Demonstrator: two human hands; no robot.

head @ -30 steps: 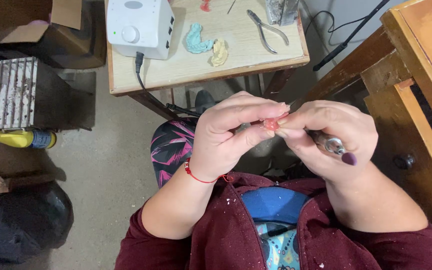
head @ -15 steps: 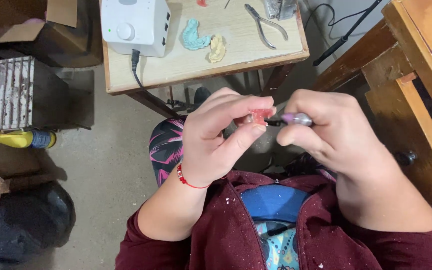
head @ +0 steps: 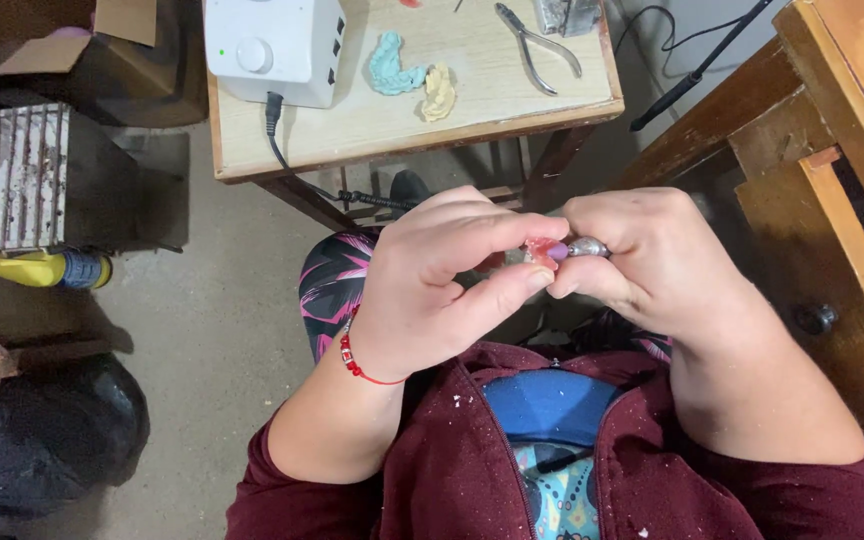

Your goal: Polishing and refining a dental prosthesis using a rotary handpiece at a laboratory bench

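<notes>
Left hand [head: 432, 290] fingers [head: 492, 232] pinch one small pink piece [head: 542, 250], thumb under and forefinger over it, held above the lap. Right hand [head: 652, 265] is curled tight round one metal handpiece [head: 588, 246], its tip right against the piece. Compared with half a second back, both hands sit a touch lower and the tool points more level. The piece looks glossy, pinkish-red, mostly hidden by fingers. Further out on the table [head: 492, 100]: two moulds, one teal [head: 392, 66] and one cream [head: 439, 92], one pair of pliers [head: 537, 45], one white box [head: 274, 45].
</notes>
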